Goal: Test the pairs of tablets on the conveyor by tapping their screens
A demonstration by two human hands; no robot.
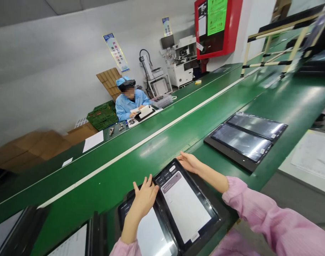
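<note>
A tablet [187, 208] with a lit, mostly white screen lies tilted in a black tray [223, 213] in front of me. My right hand [190, 163] is at its upper right corner, fingers curled against the edge. Across from it, my left hand [145, 195] has its fingers spread, the fingertips by the tablet's upper left edge. Beneath that hand and forearm, a second lit tablet [154, 231] sits in the same tray, partly hidden.
Another black tray [229, 153] with two dark, film-covered tablets lies to the right on the green bench [151, 149]. More tablets [74, 241] stand at lower left. Across the bench sits a co-worker [132, 99] in blue. A tube-framed rack [274, 46] stands at upper right.
</note>
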